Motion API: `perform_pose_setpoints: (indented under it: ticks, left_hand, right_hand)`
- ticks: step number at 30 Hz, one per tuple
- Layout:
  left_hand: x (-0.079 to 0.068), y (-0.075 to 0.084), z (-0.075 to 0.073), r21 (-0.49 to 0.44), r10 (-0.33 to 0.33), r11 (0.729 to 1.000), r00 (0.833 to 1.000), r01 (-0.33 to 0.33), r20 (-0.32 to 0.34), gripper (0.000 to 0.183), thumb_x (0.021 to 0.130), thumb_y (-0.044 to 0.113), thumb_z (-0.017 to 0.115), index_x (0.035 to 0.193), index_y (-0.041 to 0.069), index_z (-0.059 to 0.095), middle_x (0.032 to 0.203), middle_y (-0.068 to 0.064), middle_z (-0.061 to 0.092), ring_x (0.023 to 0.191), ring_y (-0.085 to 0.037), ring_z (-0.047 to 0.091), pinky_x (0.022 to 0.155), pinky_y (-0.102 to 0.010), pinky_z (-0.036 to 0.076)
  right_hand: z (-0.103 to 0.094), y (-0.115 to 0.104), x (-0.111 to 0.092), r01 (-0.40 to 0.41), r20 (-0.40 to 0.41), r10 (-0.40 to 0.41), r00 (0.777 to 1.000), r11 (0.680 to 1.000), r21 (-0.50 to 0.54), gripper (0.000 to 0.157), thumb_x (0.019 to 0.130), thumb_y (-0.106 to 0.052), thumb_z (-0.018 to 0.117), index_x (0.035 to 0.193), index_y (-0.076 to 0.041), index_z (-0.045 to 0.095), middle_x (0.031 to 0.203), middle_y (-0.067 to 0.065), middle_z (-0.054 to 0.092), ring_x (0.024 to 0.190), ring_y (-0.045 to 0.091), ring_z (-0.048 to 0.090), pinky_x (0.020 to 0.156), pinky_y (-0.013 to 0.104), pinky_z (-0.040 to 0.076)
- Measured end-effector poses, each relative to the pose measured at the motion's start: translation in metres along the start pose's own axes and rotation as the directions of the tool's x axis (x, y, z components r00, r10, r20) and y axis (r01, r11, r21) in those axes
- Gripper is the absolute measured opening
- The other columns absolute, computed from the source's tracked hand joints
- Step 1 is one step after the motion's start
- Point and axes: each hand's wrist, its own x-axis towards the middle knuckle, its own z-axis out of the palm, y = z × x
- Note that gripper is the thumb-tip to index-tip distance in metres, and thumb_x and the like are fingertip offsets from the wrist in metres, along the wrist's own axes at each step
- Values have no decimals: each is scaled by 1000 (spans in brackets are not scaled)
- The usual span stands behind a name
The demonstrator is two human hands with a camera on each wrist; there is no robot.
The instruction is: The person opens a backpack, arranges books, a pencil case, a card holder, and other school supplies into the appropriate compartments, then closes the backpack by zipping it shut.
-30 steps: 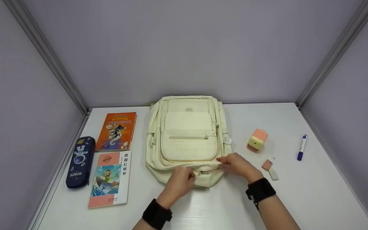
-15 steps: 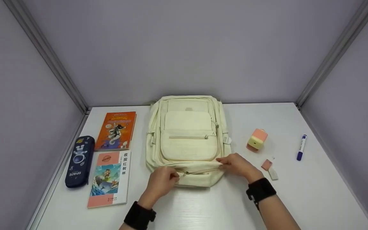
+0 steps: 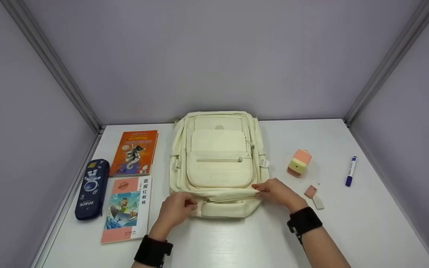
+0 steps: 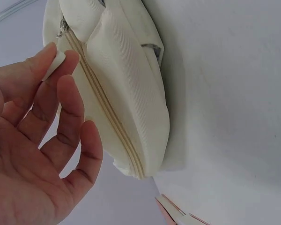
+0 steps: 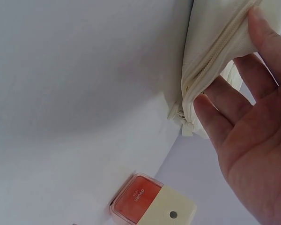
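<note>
A cream backpack (image 3: 220, 173) lies on the white table, its zippered end towards me. My left hand (image 3: 175, 209) is at its near left corner. Between thumb and index finger it pinches a pale zipper pull (image 4: 55, 64), the other fingers loosely bent. Just beyond the pull sits the metal slider (image 4: 63, 26), with a length of closed zipper (image 4: 105, 103) running away from it. At the near right corner my right hand (image 3: 276, 192) grips the bag's fabric beside the zipper track (image 5: 220, 44), thumb on top and fingers underneath.
Left of the bag lie an orange book (image 3: 134, 152), a second book (image 3: 127, 208) and a navy pencil case (image 3: 92, 190). To the right are a pink-and-yellow pencil sharpener (image 3: 299, 163), an eraser with a pink part (image 3: 310, 191), and a blue-and-white marker (image 3: 351, 171).
My left hand has moved left along the bag's near end with the zipper slider. A longer slit now shows right of the slider. My right hand stays at the corner.
</note>
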Motion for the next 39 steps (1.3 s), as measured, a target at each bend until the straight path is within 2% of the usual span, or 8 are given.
perform_pose_setpoints:
  ticks: [8, 14, 18, 22, 28, 32, 37, 39]
  left_hand:
    - [-3, -7, -14, -15, -35, 999, 998, 36, 45, 10, 85, 7, 74, 93, 12, 76, 74, 6, 59, 65, -11, 51, 57, -32, 42]
    - [-3, -5, -3, -32, -6, 999, 993, 10, 115, 26, 87, -2, 62, 108, 6, 75, 103, -6, 70, 75, -15, 56, 63, -34, 45]
    - [0, -4, 7, -58, 9, 998, 997, -4, 82, 23, 87, -3, 61, 104, 3, 75, 100, -6, 71, 78, -13, 59, 66, -32, 49]
    - [3, 0, 16, -55, 7, 998, 999, -5, 38, 17, 87, 1, 65, 99, 5, 77, 85, 2, 68, 67, -9, 53, 60, -28, 46]
    - [3, 7, 29, -13, -50, 999, 998, 50, -22, 8, 92, 9, 67, 94, 5, 74, 84, 0, 66, 71, -11, 58, 62, -32, 49]
    - [3, 11, 35, -2, -72, 997, 997, 72, -16, 7, 96, 6, 61, 97, 4, 68, 88, -4, 65, 76, -16, 61, 66, -35, 51]
    - [2, 14, 41, 52, -80, 995, 996, 83, -45, 10, 98, 4, 57, 97, 4, 66, 91, -7, 67, 81, -22, 65, 68, -38, 52]
    - [2, 15, 42, 66, -86, 994, 994, 90, -65, 12, 98, 6, 55, 94, 5, 66, 85, -5, 67, 74, -20, 63, 63, -38, 51]
  right_hand:
    - [2, -2, 2, 1, 5, -1, 1000, 1000, -5, 18, 91, -7, 69, 106, -1, 76, 125, 14, 64, 120, 31, 56, 89, 41, 50]
    - [2, -8, 0, -19, 16, 20, 1000, 998, -56, 15, 92, -5, 67, 103, 0, 76, 126, 15, 64, 120, 33, 57, 90, 44, 49]
    - [3, -26, -1, -4, -16, 1, 1000, 980, -201, 9, 87, -1, 69, 94, -4, 75, 108, 10, 70, 99, 25, 65, 80, 41, 51]
    - [11, -48, 1, 70, -77, -104, 992, 932, -355, 8, 83, -6, 76, 84, -9, 68, 87, 1, 66, 78, 18, 61, 72, 38, 49]
    - [32, -75, 14, 165, -80, -223, 972, 880, -446, 21, 88, -24, 75, 97, -8, 65, 94, 2, 63, 84, 20, 61, 75, 37, 50]
    - [43, -84, 24, 175, -79, -229, 970, 888, -424, 22, 92, -25, 71, 105, -7, 66, 101, 5, 65, 89, 20, 63, 78, 36, 51]
    - [51, -87, 33, 133, -102, -183, 978, 918, -374, 17, 94, -26, 68, 90, -11, 61, 82, -1, 59, 72, 15, 56, 65, 33, 47]
    - [52, -87, 35, 128, -107, -178, 978, 922, -365, 19, 93, -26, 68, 85, -13, 57, 76, -3, 55, 68, 14, 54, 62, 32, 46]
